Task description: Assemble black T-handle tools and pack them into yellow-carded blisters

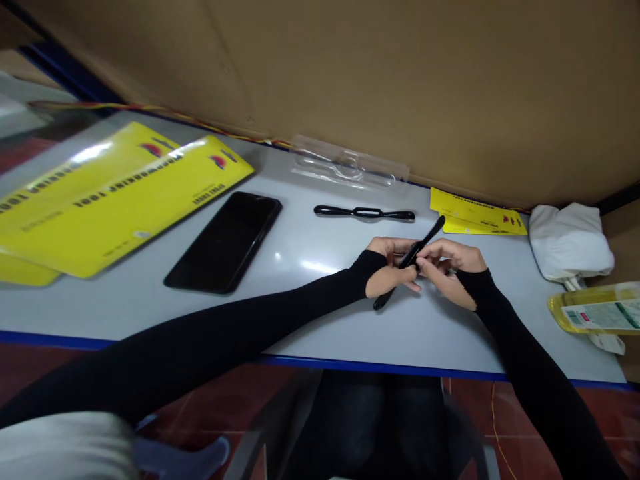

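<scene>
A black spokeshave body [436, 230] is held tilted above the grey table, one handle pointing up to the right and the other down to the left. My left hand [393, 272] is closed round its middle, thumb on top. At that same middle part, the fingers of my right hand [450, 267] are pinched against the tool; any small piece between them is hidden. Behind my hands a second black spokeshave body [367, 213], with a slot in its centre, lies flat on the table.
Large yellow printed sleeves [165, 203] and a black phone [225, 241] lie on the left. Clear plastic packaging [350, 167] rests by the back panel. Smaller yellow cards [480, 217], a white cloth bundle [570, 241] and a bottle of yellow liquid [595, 310] are on the right.
</scene>
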{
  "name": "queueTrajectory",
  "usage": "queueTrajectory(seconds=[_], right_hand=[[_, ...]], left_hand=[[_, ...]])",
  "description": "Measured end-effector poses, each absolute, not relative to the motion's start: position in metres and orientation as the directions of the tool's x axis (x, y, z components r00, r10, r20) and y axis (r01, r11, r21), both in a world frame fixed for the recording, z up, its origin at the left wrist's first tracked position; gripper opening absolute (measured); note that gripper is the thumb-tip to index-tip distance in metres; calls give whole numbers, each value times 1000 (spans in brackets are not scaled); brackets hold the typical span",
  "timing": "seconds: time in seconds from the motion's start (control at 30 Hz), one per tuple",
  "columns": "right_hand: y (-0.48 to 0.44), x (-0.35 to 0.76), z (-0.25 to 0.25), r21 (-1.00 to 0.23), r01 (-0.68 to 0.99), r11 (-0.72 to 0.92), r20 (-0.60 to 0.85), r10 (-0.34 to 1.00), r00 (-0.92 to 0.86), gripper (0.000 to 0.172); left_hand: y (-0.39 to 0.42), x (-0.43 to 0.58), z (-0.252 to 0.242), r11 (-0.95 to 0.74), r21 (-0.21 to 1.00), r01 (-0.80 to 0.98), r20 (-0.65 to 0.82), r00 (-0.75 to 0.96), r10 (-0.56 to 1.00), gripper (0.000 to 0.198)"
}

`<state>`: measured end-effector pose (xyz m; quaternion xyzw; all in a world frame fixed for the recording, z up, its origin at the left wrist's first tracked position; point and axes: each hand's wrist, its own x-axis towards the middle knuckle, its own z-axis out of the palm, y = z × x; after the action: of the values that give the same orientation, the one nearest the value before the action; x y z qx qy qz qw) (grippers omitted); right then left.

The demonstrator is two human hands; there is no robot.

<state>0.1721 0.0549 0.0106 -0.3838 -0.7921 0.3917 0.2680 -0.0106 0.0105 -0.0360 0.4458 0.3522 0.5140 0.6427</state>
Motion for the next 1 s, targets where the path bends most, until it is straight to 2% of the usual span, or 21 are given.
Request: queueTrajectory(seconds=[0.1, 0.23, 0.4, 0.73, 0.87, 1.0], right_hand=[[52, 170, 12, -868, 414, 275, 32, 862, -506, 28], [52, 170, 14, -891, 409, 198, -30, 873, -487, 43], [52, 170, 7, -880, 405, 250, 13, 864, -504, 53], [51, 174, 7, -797, 439, 414, 92, 803, -589, 40], [51, 173, 9, -790, 414, 453, 173, 812, -557, 23], [51, 172, 10, -757, 352, 550, 260, 749, -610, 14]], left_hand=[[10, -12, -38, 76, 930, -360, 10, 233, 972, 37], [10, -11, -39, 76, 924, -376, 2, 203, 979, 35], [9, -11, -34, 62, 928, -368, -17, 123, 992, 40], [7, -10, -33, 33, 948, -317, 4, 117, 993, 55], [8, -10, -38, 23, 954, -299, 11, 113, 994, 62], [8, -10, -38, 41, 951, -306, -1, 129, 992, 57]])
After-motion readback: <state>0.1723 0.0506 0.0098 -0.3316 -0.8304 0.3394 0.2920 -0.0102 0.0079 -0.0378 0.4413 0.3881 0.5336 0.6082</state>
